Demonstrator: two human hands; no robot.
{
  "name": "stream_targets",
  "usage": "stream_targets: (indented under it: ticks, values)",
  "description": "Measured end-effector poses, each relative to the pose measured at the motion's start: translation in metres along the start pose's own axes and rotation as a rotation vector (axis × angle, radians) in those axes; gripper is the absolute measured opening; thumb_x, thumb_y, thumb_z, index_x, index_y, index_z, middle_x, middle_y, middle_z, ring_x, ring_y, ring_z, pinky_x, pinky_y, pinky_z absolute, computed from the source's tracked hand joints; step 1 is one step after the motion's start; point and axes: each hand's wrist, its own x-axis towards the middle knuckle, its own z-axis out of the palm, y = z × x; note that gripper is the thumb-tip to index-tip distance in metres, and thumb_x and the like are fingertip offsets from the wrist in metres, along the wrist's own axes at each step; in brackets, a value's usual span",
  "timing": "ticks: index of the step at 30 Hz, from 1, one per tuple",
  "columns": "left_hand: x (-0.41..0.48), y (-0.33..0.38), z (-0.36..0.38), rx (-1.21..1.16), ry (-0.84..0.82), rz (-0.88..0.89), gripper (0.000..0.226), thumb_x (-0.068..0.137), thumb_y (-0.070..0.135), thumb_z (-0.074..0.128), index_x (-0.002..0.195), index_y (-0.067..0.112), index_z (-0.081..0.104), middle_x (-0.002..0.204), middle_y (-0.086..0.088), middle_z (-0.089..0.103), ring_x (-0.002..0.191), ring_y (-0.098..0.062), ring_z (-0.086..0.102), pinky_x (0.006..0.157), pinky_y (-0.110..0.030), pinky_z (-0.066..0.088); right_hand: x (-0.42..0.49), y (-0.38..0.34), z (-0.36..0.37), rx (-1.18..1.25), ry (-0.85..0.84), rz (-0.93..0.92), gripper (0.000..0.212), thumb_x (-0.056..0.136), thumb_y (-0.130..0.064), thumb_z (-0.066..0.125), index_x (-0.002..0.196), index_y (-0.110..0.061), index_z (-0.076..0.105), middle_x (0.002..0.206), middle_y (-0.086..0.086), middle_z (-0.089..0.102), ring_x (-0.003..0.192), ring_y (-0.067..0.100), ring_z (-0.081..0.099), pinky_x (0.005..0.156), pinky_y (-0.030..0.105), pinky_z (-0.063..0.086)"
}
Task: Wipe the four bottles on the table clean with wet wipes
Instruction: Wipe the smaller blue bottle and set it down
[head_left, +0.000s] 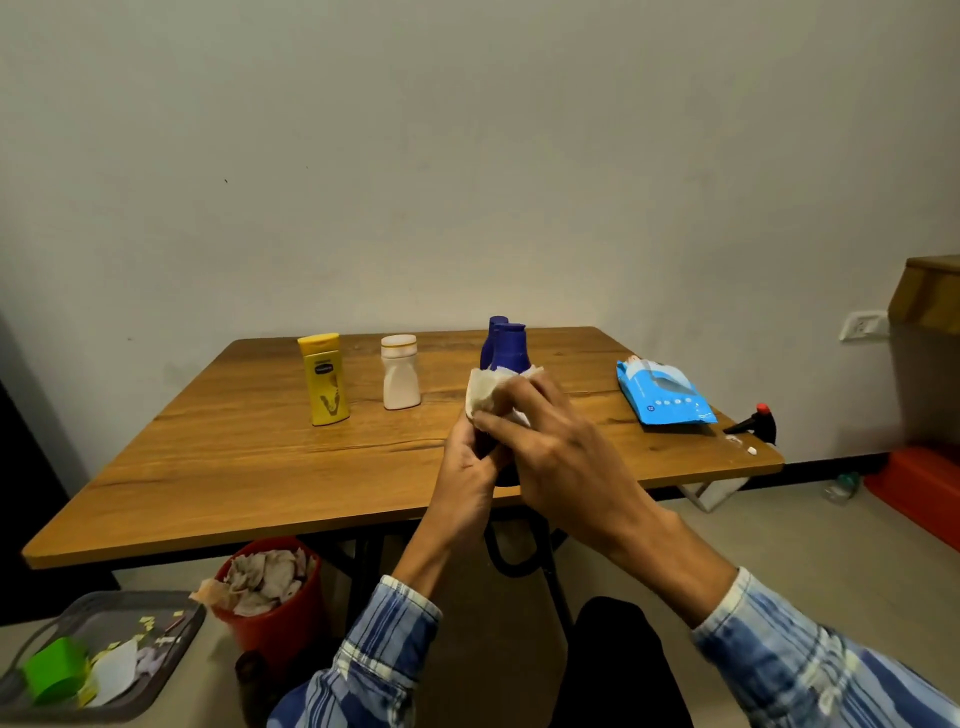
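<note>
1. head view: the left hand is curled round the lower body of a blue bottle, holding it upright above the table.
2. the right hand, fingers bent, clasps a wet wipe against that bottle's shoulder.
3. a second blue bottle stands just beyond the hands, mostly hidden.
4. left of the left hand stand a white bottle and, farther left, a yellow bottle.
5. right of the right hand lies a wipes pack.

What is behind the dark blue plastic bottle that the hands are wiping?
A second dark blue plastic bottle: only its cap and one shoulder show. The held dark blue bottle and the white wet wipe cover the rest, including its base.
</note>
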Motion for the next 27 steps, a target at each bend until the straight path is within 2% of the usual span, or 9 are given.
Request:
stream_targets:
  ticks: [2, 4, 7, 9, 13, 17, 22, 24, 27]
  values:
    - [0.002, 0.002, -0.001, -0.045, -0.022, -0.034, 0.051, 0.094, 0.004, 0.059, 0.142, 0.018, 0.047, 0.136, -0.011, 0.063, 0.131, -0.027, 0.058, 0.112, -0.051, 0.044, -0.005, 0.011, -0.001, 0.101, 0.069, 0.059, 0.031, 0.082, -0.002, 0.070, 0.113, -0.003, 0.072, 0.115, 0.014, 0.060, 0.111, 0.027, 0.055, 0.092, 0.033, 0.055]
    - [0.004, 0.004, 0.000, -0.094, -0.107, -0.059, 0.058, 0.097, 0.006, 0.058, 0.151, 0.017, 0.039, 0.143, -0.013, 0.058, 0.136, -0.028, 0.053, 0.112, -0.043, 0.045, -0.001, 0.025, -0.006, 0.235, 0.219, 0.223, 0.027, 0.084, 0.002, 0.067, 0.109, -0.005, 0.073, 0.115, 0.012, 0.057, 0.110, 0.023, 0.055, 0.089, 0.027, 0.054]
    - [0.008, 0.007, 0.004, -0.131, -0.137, -0.103, 0.061, 0.097, 0.015, 0.056, 0.154, 0.019, 0.036, 0.147, -0.014, 0.054, 0.136, -0.029, 0.051, 0.111, -0.043, 0.045, 0.009, 0.035, -0.010, 0.396, 0.348, 0.352, 0.030, 0.085, 0.006, 0.062, 0.110, -0.008, 0.072, 0.117, 0.009, 0.058, 0.110, 0.020, 0.057, 0.086, 0.024, 0.054]
    - [0.009, 0.009, 0.003, -0.165, -0.129, -0.098, 0.057, 0.099, 0.016, 0.054, 0.153, 0.018, 0.037, 0.147, -0.013, 0.054, 0.136, -0.028, 0.052, 0.113, -0.045, 0.043, 0.008, 0.030, -0.008, 0.434, 0.352, 0.358, 0.032, 0.086, 0.006, 0.063, 0.113, -0.009, 0.072, 0.119, 0.007, 0.060, 0.112, 0.018, 0.058, 0.089, 0.022, 0.053]
    - [0.014, 0.017, 0.000, -0.252, -0.072, -0.082, 0.048, 0.099, 0.013, 0.051, 0.147, 0.014, 0.046, 0.136, -0.013, 0.064, 0.119, -0.023, 0.064, 0.095, -0.034, 0.056, -0.020, 0.012, -0.001, 0.467, 0.283, 0.324, 0.037, 0.081, 0.012, 0.069, 0.111, -0.009, 0.073, 0.117, 0.003, 0.060, 0.113, 0.014, 0.057, 0.093, 0.019, 0.051]
    - [0.017, 0.017, 0.001, -0.280, -0.024, -0.116, 0.046, 0.098, 0.018, 0.051, 0.144, 0.016, 0.048, 0.127, -0.015, 0.067, 0.108, -0.022, 0.068, 0.087, -0.033, 0.059, -0.033, 0.012, 0.003, 0.475, 0.218, 0.275, 0.039, 0.078, 0.011, 0.069, 0.111, -0.010, 0.073, 0.114, 0.000, 0.060, 0.115, 0.009, 0.055, 0.096, 0.020, 0.049]
    - [0.017, 0.013, 0.009, -0.254, 0.024, -0.098, 0.044, 0.105, 0.022, 0.044, 0.148, 0.019, 0.044, 0.132, -0.015, 0.066, 0.115, -0.024, 0.065, 0.096, -0.038, 0.055, -0.018, 0.017, 0.005, 0.431, 0.215, 0.282, 0.033, 0.083, 0.005, 0.069, 0.113, -0.008, 0.071, 0.116, 0.005, 0.060, 0.110, 0.010, 0.055, 0.093, 0.025, 0.054]
    - [0.016, 0.012, 0.014, -0.212, 0.041, -0.082, 0.043, 0.108, 0.033, 0.036, 0.147, 0.017, 0.046, 0.137, -0.014, 0.063, 0.122, -0.025, 0.063, 0.098, -0.039, 0.054, -0.004, 0.022, 0.003, 0.415, 0.258, 0.334, 0.031, 0.087, 0.003, 0.067, 0.115, -0.008, 0.070, 0.116, 0.006, 0.060, 0.107, 0.013, 0.056, 0.087, 0.030, 0.056]
    - [0.017, 0.011, 0.016, -0.196, 0.066, -0.088, 0.059, 0.107, 0.053, 0.020, 0.149, 0.019, 0.044, 0.141, -0.009, 0.061, 0.130, -0.023, 0.059, 0.103, -0.041, 0.052, 0.013, 0.024, 0.002, 0.363, 0.277, 0.328, 0.030, 0.088, 0.001, 0.066, 0.117, -0.006, 0.069, 0.118, 0.009, 0.059, 0.107, 0.020, 0.056, 0.083, 0.034, 0.057]
